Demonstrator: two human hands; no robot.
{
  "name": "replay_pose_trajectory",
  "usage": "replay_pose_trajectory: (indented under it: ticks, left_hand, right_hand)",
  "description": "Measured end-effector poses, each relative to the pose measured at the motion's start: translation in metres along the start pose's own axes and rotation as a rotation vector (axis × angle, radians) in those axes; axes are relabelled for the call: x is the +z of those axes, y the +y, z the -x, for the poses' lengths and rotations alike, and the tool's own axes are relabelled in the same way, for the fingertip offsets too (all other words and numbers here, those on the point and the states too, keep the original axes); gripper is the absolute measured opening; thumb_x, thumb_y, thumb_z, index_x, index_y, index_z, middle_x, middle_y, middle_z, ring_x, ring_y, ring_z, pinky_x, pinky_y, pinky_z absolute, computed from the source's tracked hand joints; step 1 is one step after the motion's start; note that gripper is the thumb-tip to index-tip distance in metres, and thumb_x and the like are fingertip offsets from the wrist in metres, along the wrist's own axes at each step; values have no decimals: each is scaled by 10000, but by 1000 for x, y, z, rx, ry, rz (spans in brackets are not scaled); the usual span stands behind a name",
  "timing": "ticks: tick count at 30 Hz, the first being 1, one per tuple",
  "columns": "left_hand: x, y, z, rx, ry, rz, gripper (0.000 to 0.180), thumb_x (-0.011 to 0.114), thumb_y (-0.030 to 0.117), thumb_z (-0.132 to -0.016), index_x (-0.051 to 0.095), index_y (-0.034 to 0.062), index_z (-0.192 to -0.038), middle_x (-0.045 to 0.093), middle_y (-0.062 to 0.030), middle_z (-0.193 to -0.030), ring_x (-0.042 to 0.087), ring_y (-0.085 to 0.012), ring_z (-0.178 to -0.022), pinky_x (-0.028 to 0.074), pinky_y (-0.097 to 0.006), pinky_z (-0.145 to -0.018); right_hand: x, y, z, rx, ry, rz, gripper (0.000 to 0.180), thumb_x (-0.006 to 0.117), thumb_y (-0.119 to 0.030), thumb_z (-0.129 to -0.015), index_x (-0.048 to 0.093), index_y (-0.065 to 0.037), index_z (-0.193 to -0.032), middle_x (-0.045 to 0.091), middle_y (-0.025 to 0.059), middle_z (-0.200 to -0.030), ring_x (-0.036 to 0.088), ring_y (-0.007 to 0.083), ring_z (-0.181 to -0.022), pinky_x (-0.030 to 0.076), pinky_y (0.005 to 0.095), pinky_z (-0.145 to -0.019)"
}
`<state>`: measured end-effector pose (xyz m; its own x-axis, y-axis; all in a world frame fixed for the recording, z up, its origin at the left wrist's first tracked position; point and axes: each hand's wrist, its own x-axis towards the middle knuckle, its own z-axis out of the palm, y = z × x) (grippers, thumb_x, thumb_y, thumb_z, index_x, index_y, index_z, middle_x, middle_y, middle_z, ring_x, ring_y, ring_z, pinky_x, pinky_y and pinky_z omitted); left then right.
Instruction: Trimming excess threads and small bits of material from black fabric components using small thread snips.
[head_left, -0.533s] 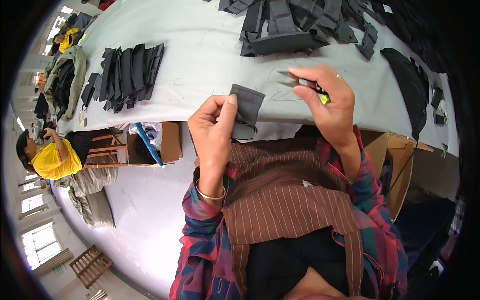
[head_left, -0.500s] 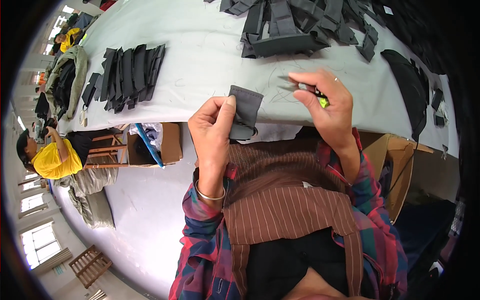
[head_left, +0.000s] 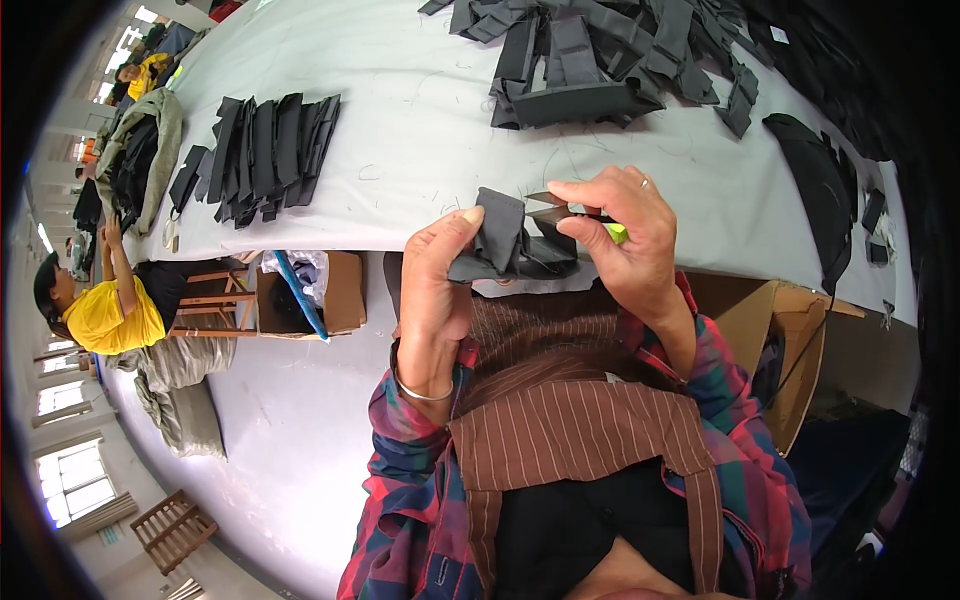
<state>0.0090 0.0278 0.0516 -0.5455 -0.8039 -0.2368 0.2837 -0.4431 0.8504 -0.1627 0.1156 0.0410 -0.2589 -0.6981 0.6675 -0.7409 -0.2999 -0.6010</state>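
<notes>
Head view, compared against the half-second-earlier frames. Left hand [head_left: 437, 290] held the grey fabric piece [head_left: 503, 243] upright at the near edge of the surface [head_left: 400, 120], thumb and fingers pinching its left side. That grip looked unchanged.

What changed: the right hand [head_left: 628, 240], earlier held apart to the right, had closed in, so its fingers now pinched the piece's right end. A small yellow-green tool [head_left: 617, 232] stayed tucked under that hand; I could not tell its kind, only a sliver showed.

Piece now bridged both hands, off the surface, just above the brown striped apron [head_left: 580, 430].

Judgement: the work passed from a one-handed hold to a two-handed one, likely trimming or checking the piece.

Dark pieces [head_left: 262, 152] lay in a row well left; a tangled pile [head_left: 590, 60] lay beyond.
</notes>
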Motion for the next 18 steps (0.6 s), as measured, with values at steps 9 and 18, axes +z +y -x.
replay_pose_trajectory:
  ticks: [9, 18]
  left_hand:
    - [-18, -15, -9, -187, -2, 172, 186, 609, 173, -882, 650, 0, -938, 674, -89, -861, 633, -185, -762, 497, -326, -740]
    - [-19, -22, -10, -255, -23, 244, 158, 622, 157, -879, 654, 8, -922, 676, -80, -837, 633, -186, -752, 500, -328, -724]
  right_hand:
    - [6, 3, 3, 187, -15, -259, 212, 743, -119, -751, 711, -89, -958, 661, 12, -801, 550, 180, -693, 401, 298, -709]
    - [1, 3, -1, -107, -21, 129, 231, 766, -140, -726, 718, -112, -950, 614, -7, -724, 469, 182, -639, 318, 301, -652]
